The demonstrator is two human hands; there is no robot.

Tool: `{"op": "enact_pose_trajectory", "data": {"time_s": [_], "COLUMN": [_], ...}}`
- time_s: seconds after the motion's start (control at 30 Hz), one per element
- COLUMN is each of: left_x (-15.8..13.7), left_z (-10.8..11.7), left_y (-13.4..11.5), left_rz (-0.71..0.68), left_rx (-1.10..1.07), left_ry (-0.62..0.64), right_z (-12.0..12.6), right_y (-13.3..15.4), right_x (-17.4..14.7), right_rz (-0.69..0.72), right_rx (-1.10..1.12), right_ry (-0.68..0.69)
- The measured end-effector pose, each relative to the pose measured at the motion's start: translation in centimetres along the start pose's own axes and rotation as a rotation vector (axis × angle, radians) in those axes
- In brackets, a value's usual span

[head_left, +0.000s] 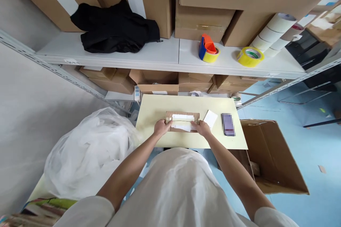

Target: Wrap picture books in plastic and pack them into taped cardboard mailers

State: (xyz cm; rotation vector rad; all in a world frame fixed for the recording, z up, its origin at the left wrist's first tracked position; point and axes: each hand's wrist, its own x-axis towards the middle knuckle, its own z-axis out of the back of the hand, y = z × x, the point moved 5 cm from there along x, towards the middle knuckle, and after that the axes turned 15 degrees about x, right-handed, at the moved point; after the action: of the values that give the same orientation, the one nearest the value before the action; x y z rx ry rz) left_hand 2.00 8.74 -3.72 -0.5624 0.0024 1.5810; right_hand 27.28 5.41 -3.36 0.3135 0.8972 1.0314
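A small brown cardboard box (183,116) with white labels on it is gripped at both ends, over the pale yellow table (157,103). My left hand (161,127) is closed on its left end, thumb on top. On its right end, my right hand (202,128) is closed in the same way. White paper lies along the side nearest me, its lower edge uneven. Just right of the box is a white card or pad (210,118). A purple phone-like item (228,124), partly blurred out, lies farther right.
A large open carton (274,159) stands on the floor at right. To the left is a clear bag of white material (90,152). The shelf (165,55) ahead bears a tape dispenser (208,49), a yellow tape roll (250,56), black clothing (117,28) and cartons.
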Motion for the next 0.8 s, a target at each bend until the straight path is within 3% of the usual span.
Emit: {"op": "enact_pose_trajectory", "data": {"time_s": [0.1, 0.17, 0.23, 0.3, 0.37, 0.43, 0.53, 0.67, 0.8], "left_x": [0.5, 0.5, 0.1, -0.8, -2.0, -3.1, -3.9, -3.6, -3.1], "left_z": [-1.2, -1.4, -0.9, -0.2, 0.1, -0.1, -0.7, -0.6, 0.4], "left_y": [0.1, 0.1, -0.3, -1.3, -2.7, -4.1, -5.4, -5.6, -5.7], "left_rz": [0.043, 0.054, 0.023, -0.062, -0.207, -0.377, -0.513, -0.498, -0.472], "left_rx": [0.019, 0.023, 0.061, 0.152, 0.262, 0.343, 0.387, 0.378, 0.320], "left_ry": [0.017, -0.054, -0.204, -0.351, -0.404, -0.371, -0.299, -0.275, -0.307], "right_z": [-0.8, -0.8, -0.7, -1.0, -2.0, -2.7, -2.9, -2.2, -0.1], "right_y": [-1.0, -1.1, -0.5, 0.5, 1.4, 1.7, 1.9, 1.8, -0.9], "right_x": [0.9, 1.1, 0.6, -0.3, -1.0, -1.3, -1.0, -1.1, -0.5], "right_rz": [-0.018, 0.051, 0.221, 0.477, 0.723, 0.849, 0.889, 0.947, 0.878], "right_rx": [0.016, 0.016, -0.018, -0.092, -0.171, -0.211, -0.187, -0.068, 0.148], "right_ry": [0.014, -0.098, -0.279, -0.373, -0.310, -0.211, -0.118, -0.065, -0.198]}}
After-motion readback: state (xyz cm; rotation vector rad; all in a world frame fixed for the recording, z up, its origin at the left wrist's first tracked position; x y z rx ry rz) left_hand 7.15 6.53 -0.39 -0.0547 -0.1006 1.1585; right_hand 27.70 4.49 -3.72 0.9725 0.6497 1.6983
